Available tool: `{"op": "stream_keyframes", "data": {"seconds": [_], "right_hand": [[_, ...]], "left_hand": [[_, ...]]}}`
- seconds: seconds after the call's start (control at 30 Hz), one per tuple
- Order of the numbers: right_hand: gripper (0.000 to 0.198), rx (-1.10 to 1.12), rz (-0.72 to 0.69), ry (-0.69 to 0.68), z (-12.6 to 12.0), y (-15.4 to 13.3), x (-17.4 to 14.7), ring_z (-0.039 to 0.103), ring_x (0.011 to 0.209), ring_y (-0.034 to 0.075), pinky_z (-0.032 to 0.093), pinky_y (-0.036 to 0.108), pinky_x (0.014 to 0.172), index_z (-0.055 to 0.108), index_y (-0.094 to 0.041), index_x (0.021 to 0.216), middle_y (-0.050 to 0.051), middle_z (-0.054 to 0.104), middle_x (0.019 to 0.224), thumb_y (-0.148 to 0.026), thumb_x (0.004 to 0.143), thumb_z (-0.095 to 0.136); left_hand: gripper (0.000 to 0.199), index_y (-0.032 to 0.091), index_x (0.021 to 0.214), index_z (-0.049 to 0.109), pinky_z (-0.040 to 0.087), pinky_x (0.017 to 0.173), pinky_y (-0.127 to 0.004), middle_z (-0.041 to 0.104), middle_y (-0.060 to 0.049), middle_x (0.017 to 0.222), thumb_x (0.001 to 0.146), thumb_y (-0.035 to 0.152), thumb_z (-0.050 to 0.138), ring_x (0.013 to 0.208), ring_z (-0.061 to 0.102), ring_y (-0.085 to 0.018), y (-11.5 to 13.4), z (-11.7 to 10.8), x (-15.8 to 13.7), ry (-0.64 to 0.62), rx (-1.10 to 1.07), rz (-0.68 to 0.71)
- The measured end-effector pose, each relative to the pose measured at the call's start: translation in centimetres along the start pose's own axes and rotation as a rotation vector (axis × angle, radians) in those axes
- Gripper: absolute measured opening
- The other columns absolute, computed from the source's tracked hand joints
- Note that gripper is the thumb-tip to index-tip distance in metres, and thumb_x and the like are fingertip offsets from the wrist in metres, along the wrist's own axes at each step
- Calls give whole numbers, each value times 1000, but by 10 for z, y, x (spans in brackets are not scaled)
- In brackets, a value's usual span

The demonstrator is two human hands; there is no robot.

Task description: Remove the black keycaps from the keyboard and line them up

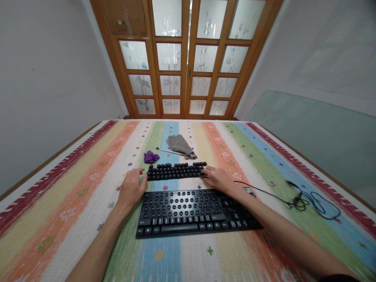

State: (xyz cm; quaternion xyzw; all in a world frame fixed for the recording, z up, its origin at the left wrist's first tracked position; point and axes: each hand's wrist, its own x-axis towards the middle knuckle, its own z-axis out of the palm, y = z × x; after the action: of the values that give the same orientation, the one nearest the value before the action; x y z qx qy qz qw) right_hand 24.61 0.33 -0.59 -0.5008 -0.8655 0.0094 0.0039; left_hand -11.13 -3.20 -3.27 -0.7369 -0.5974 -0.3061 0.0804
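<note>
Keycap rows are lying btwn loosely spread L hand & R hand — latter's fingers touching R end, can't tell if grasping — long axis running approx. parallel to far edge of tablecloth.

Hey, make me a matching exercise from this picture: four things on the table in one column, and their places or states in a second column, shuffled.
Things:
1. Crumpled purple cloth
2. Black rectangular keyboard
3. Loose black keycaps
4. Thin dark cable

Places or states:
A. Set out in rows between the left hand and the right hand
B. Lying in loops to the right of the keyboard
C. Missing the caps from its upper rows
D. Just beyond the left end of the keycap rows

Pairs: 1-D, 2-C, 3-A, 4-B
</note>
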Motion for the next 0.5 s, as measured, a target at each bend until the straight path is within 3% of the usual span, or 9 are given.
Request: {"op": "stream_keyframes", "data": {"seconds": [0.13,0.3,0.5], "right_hand": [[22,42,26,47,-2,3,1,65,88,23,42,28,70,67,-17,105,11,68,106,-27,90,54],[22,237,220,113,-11,18,10,65,91,22,43,28,76,69,-16,100,11,72,100,-25,91,51],[31,300,301,95,-12,39,31,66,84,22,42,26,67,69,-13,98,12,74,96,-36,95,48]], "left_hand": [[29,16,103,58,50,83,-43,64,-12,91,93,35,40,89,60,-28,1,-1,0,0,-11,-15],[29,15,103,58,50,84,-43,64,-12,91,93,35,39,89,60,-29,0,1,0,-2,-7,-22],[29,15,102,58,50,84,-43,65,-12,91,93,35,39,89,60,-28,-2,2,0,-10,-9,-23]]}}
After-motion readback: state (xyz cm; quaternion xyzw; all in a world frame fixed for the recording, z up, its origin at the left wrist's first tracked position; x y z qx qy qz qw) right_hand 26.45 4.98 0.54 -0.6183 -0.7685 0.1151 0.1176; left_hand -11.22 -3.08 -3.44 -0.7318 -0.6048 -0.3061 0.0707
